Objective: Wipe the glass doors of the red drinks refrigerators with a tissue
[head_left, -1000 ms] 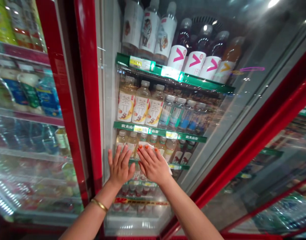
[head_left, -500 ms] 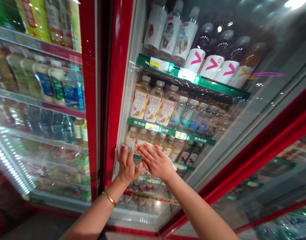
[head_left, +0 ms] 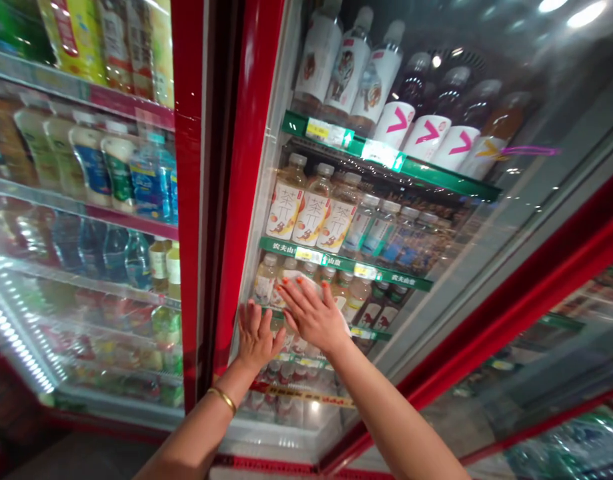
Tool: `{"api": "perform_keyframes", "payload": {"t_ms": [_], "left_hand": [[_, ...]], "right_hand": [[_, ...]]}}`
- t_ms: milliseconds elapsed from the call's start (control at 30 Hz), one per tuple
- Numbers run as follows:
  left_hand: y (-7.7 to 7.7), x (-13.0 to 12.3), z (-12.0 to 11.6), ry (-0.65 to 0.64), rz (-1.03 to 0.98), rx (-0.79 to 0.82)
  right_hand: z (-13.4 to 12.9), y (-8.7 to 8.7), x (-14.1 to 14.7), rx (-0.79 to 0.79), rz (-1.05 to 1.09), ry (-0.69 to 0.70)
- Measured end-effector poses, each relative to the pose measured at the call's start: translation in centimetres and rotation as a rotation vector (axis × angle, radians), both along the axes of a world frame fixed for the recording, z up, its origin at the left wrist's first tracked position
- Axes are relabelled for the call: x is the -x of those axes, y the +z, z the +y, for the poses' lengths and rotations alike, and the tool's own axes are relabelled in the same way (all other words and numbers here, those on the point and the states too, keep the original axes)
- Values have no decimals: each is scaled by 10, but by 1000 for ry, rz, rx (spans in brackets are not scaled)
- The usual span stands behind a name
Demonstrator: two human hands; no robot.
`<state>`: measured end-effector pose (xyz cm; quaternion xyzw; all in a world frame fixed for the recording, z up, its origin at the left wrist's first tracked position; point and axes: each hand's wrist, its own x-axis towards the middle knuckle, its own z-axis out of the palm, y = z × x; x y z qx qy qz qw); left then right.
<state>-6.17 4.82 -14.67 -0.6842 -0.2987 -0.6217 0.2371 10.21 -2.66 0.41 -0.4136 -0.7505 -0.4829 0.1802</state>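
Note:
My left hand (head_left: pixel 257 337) rests flat on the glass of a drinks cooler door, fingers slightly curled, with a gold bangle (head_left: pixel 222 400) on the wrist. Beside it, my right hand (head_left: pixel 313 317) presses a white cloth (head_left: pixel 306 283) against the same glass. The cloth shows above the fingertips and at the hand's outer edge, and the palm hides the rest. Behind the glass stand tea bottles (head_left: pixel 311 213) with cream labels, on a shelf with a green price strip (head_left: pixel 343 261).
A red door frame (head_left: pixel 249 167) runs up left of my hands, with a second glass door of bottled drinks (head_left: pixel 116 173) beyond it. Another red-framed door (head_left: pixel 536 280) angles away at the right. Grey floor (head_left: pixel 86 460) shows at the lower left.
The view has swung so the cooler sits further right. My right hand and cloth have slid slightly up the glass, and my left hand has moved slightly down, its fingers drawing closer together.

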Motion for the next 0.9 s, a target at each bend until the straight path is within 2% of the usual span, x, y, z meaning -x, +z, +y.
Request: {"api": "perform_keyframes", "payload": {"t_ms": [67,133,200,233,300,367,433,467,533,600,667,733,800,900], "left_hand": [[6,1,-5,-20,12,4],[20,-1,-14,-28,-24,37],[45,-4,-25,-42,-103,69],[60,-7,-29,-57,-139,68],[93,-14,-35,-98,-164,17],[123,-23,-34,-113,-134,-45],[144,-31,-29,-94,-71,-74],[150,-34,-25,-79,-26,-75],[153,-37,-20,-60,54,-63],[149,-38,-17,-56,78,-41],[145,-37,-17,-52,58,-16],[143,-36,-17,-42,53,-4],[143,-35,-17,-28,76,-6],[143,-34,-15,-17,87,-25]], "right_hand": [[-14,4,-38,-230,177,-106],[-19,21,-62,-431,376,-216],[-13,34,-62,-510,508,-289],[-9,34,-54,-492,526,-304],[-2,19,-34,-382,459,-277],[-2,-11,-26,-250,322,-198],[-13,-41,-42,-247,320,-198],[-22,-51,-58,-291,402,-246],[-40,-52,-98,-416,681,-376],[-51,-33,-127,-507,914,-457],[-47,-11,-132,-539,997,-477],[-35,-4,-114,-505,928,-459],[-24,-18,-90,-432,757,-400],[-28,-59,-82,-381,524,-357]]}}
